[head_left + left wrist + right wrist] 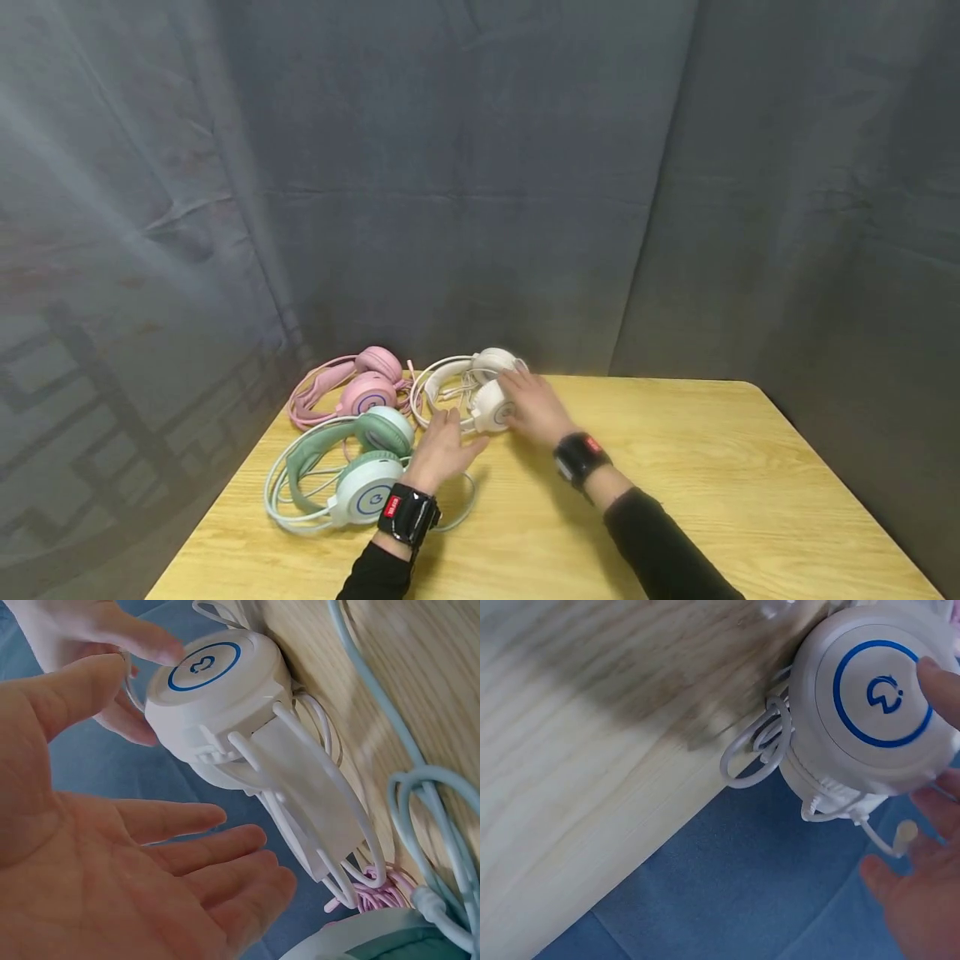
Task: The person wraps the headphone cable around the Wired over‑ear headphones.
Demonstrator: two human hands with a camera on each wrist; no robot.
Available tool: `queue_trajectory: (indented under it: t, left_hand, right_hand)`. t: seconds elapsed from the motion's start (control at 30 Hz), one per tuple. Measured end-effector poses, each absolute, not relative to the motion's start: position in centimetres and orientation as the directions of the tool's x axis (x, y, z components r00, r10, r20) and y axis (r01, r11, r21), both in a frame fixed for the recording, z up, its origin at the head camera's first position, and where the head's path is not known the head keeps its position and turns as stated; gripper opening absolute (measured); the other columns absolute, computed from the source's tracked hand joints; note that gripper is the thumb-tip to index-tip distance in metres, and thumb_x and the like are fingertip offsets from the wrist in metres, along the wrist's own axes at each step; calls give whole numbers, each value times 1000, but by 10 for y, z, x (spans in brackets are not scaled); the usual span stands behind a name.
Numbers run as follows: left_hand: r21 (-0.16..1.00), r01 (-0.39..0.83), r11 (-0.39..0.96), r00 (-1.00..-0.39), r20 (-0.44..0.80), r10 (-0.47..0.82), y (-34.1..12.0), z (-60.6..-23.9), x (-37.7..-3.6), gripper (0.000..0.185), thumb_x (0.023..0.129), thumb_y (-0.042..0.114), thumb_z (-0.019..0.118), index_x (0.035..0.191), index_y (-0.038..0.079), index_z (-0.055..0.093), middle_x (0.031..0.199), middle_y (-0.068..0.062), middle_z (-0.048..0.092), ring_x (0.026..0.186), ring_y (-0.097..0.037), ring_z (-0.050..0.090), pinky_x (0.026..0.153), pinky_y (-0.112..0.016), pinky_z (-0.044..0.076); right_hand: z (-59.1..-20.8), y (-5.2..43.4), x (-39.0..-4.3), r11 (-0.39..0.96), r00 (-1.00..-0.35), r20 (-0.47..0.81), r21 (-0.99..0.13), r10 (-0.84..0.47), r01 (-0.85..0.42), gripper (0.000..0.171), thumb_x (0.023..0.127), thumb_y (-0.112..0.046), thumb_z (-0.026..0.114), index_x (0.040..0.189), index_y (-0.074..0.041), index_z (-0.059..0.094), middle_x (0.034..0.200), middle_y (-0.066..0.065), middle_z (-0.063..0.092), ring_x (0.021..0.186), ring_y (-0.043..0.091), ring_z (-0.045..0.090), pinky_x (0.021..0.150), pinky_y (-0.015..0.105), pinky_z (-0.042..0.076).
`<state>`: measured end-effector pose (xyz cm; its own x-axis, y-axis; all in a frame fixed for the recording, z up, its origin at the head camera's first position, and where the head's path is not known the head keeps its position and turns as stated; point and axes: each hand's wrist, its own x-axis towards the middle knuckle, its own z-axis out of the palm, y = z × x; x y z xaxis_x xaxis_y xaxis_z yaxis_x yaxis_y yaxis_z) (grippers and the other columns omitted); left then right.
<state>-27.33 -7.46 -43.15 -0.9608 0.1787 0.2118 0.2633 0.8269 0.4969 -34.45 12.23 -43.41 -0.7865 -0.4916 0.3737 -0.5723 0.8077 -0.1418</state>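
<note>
White headphones [491,407] lie on the table, their ear cup [214,671] marked with a blue ring. My right hand [534,406] is at this cup; in the right wrist view its thumb [939,690] overlaps the cup's face and the other fingers spread along its side, near a small microphone tip [905,834]. Palm showing, my left hand [142,847] is held with extended fingers beside the white headband [311,791], apart from it and holding nothing. Green headphones [367,492] sit just left of my left hand. Pink headphones [369,392] are behind the green ones.
A pale green cable [379,697] trails over the wooden table [697,467] near my left wrist. White cable loops [757,754] hang around the white cup. Grey cloth [465,192] walls off the back and both sides of the table.
</note>
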Motion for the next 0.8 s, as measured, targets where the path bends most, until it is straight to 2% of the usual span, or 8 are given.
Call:
queue_trajectory:
  t: [0.1, 0.2, 0.33, 0.43, 0.57, 0.8]
  left_hand:
    - [495, 270, 826, -959, 213, 185, -74, -431, -272, 75, 89, 43, 66, 133, -14, 46, 131, -33, 50, 119, -44, 53, 100, -53, 46]
    - [493, 268, 827, -961, 200, 192, -74, -431, -271, 76, 89, 44, 65, 134, -14, 45, 134, -34, 48, 122, -44, 51, 102, -53, 46]
    - [497, 244, 833, -969, 168, 183, -75, -432, -271, 78, 89, 47, 64, 136, -13, 44, 138, -34, 45, 126, -44, 49, 104, -53, 44]
    - [500, 234, 833, -971, 152, 182, -75, -432, -271, 79, 89, 47, 63, 137, -13, 44, 138, -34, 45, 127, -44, 49, 104, -53, 44]
    - [512, 233, 827, -972, 148, 183, -76, -432, -271, 78, 89, 47, 64, 135, -13, 45, 139, -36, 43, 127, -45, 48, 104, -54, 44]
    - [553, 220, 804, -974, 172, 148, -77, -433, -271, 84, 90, 46, 63, 140, -15, 37, 146, -37, 34, 136, -46, 37, 111, -54, 37]
  right_hand:
    - [-434, 119, -347, 823, -808, 339, -140, -482, -550, 83, 77, -19, 81, 147, -7, 39, 153, 14, 40, 145, 39, 28, 115, 63, 25]
    - [-435, 116, -350, 823, -806, 346, -140, -480, -550, 82, 76, -16, 81, 147, -7, 40, 151, 14, 43, 143, 40, 33, 113, 63, 28]
    - [-436, 111, -351, 796, -774, 402, -157, -489, -585, 75, 69, -6, 83, 137, -4, 51, 136, 16, 55, 128, 36, 50, 107, 54, 42]
    - [-437, 111, -350, 774, -763, 418, -191, -493, -604, 67, 65, -4, 85, 127, -2, 57, 125, 14, 59, 116, 30, 56, 102, 46, 48]
    - [-440, 118, -345, 754, -783, 406, -276, -470, -596, 60, 67, -8, 86, 121, -4, 60, 122, 10, 61, 115, 27, 56, 102, 43, 48]
    - [-448, 144, -328, 733, -794, 445, -354, -415, -581, 63, 69, -16, 85, 126, -10, 60, 128, 9, 62, 119, 24, 56, 102, 45, 48]
